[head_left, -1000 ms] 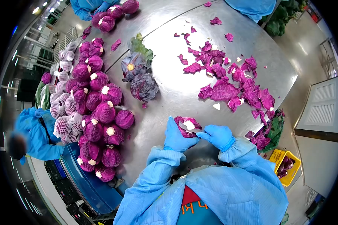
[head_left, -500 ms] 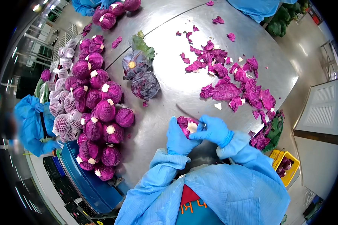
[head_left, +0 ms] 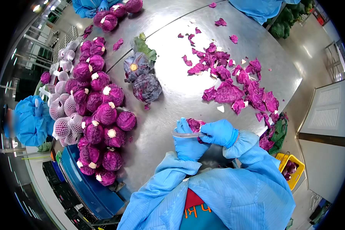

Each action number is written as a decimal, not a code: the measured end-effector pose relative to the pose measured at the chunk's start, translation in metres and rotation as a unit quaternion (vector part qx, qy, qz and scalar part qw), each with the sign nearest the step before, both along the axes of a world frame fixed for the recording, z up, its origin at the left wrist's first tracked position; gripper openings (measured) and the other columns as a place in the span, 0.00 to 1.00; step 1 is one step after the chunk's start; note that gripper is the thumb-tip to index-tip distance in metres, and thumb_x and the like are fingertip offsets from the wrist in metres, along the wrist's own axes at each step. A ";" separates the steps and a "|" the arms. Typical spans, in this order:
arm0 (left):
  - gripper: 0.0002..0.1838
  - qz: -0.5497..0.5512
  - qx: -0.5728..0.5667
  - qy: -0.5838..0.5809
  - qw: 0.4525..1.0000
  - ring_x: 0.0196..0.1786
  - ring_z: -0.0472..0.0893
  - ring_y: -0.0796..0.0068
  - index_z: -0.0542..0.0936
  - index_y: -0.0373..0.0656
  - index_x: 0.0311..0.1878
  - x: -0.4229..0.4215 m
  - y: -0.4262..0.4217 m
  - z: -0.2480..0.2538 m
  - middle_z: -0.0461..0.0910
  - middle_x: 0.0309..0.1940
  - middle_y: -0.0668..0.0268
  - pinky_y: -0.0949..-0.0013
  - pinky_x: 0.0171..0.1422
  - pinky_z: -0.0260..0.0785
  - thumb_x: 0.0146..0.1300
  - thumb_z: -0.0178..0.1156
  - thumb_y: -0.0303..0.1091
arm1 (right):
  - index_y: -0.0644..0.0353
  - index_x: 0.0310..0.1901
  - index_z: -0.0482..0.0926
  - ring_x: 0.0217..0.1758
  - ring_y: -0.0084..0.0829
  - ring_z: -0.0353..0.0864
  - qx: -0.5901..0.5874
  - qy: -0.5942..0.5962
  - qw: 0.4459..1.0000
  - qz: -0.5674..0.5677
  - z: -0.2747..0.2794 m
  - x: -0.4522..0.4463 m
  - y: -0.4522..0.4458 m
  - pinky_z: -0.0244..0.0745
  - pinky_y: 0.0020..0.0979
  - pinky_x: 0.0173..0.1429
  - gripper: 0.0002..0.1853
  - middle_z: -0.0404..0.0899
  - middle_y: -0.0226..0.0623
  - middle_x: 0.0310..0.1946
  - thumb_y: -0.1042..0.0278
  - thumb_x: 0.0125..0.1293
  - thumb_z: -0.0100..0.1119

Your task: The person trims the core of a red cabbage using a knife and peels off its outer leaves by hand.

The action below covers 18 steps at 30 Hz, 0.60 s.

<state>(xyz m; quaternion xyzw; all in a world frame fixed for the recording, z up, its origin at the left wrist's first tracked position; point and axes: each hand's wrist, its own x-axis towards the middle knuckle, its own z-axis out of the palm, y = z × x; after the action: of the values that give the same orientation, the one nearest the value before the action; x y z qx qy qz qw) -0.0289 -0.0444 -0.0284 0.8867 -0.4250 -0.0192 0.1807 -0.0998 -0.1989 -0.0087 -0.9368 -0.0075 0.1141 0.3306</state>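
In blue gloves, my left hand holds a purple cabbage close in front of my body. The gloves hide part of the cabbage. My right hand is closed round the handle of a knife. Its blade points left, lying across the front of my left palm and below the cabbage. To the left, two darker cabbages with outer leaves rest on the metal table. Torn purple leaves are scattered beyond my right hand.
Many trimmed purple cabbages are heaped along the left, beside net-wrapped ones. A co-worker in a blue gown stands at the left; others are at the far edge. A yellow crate sits at the lower right, past the table edge.
The knife has swung from pointing up and away to lying flat, pointing left across my left hand. The cabbage has turned, hiding its white cut stem. The left co-worker's arm has moved up.
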 end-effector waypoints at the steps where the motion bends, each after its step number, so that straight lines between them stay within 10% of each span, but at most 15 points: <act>1: 0.35 0.003 0.007 0.041 0.999 0.54 0.72 0.45 0.78 0.48 0.53 0.001 0.003 -0.004 0.72 0.53 0.47 0.49 0.56 0.67 0.40 0.72 0.55 | 0.50 0.40 0.78 0.34 0.46 0.81 0.006 -0.048 0.997 -0.055 -0.007 -0.001 -0.001 0.76 0.43 0.37 0.13 0.80 0.40 0.31 0.50 0.65 0.56; 6: 0.65 0.051 -0.024 0.169 0.984 0.61 0.69 0.43 0.52 0.28 0.70 0.000 0.024 0.003 0.62 0.63 0.41 0.51 0.68 0.61 0.31 0.80 0.47 | 0.55 0.38 0.77 0.30 0.50 0.80 -0.069 -0.065 0.922 -0.376 -0.063 -0.007 -0.050 0.74 0.46 0.36 0.17 0.80 0.44 0.25 0.48 0.67 0.56; 10: 0.70 0.078 -0.092 0.274 0.954 0.69 0.62 0.40 0.49 0.29 0.73 0.010 0.043 -0.023 0.58 0.68 0.39 0.50 0.74 0.55 0.32 0.80 0.53 | 0.57 0.35 0.78 0.31 0.52 0.80 0.112 0.014 0.951 -0.286 -0.042 -0.028 -0.034 0.73 0.47 0.36 0.25 0.79 0.47 0.24 0.39 0.69 0.50; 18: 0.67 0.042 -0.086 0.310 0.946 0.67 0.66 0.45 0.52 0.31 0.71 0.028 0.046 -0.023 0.62 0.65 0.46 0.53 0.71 0.59 0.31 0.80 0.54 | 0.54 0.31 0.78 0.31 0.49 0.79 0.055 -0.015 0.996 -0.073 -0.051 -0.028 0.001 0.73 0.47 0.37 0.26 0.79 0.43 0.27 0.37 0.68 0.49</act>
<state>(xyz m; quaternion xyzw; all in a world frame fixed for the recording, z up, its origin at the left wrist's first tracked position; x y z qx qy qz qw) -0.0012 0.0015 -0.0510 0.8353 -0.3103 -0.2483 0.3799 -0.1280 -0.1983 -0.0593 -0.9170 0.0497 0.0749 0.3887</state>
